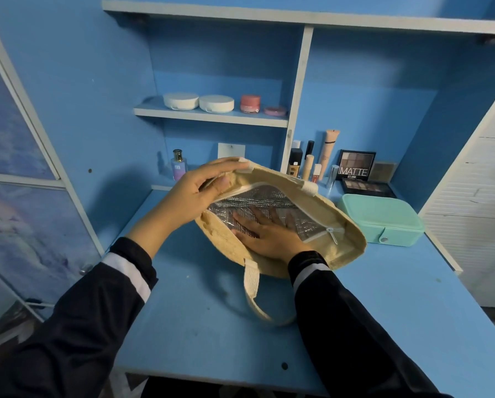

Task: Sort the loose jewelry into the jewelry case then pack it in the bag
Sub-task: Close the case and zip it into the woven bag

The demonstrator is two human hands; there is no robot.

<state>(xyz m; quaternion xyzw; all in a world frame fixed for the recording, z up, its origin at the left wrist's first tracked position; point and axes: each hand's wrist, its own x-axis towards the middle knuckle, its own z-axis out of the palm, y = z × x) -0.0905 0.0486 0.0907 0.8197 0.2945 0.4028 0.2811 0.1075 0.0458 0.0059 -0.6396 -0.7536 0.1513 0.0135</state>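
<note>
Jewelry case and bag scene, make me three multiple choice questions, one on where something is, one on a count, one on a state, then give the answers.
1. Where is the jewelry case? A on the floor; B on the desk, right of the bag; C inside the bag.
2. How many white round compacts stand on the shelf? A one; B four; C two.
3. The jewelry case's lid is: A closed; B wide open; C removed.
Answers: B, it sits on the desk beside the bag; C, two sit side by side; A, the lid lies flat on its base.
</note>
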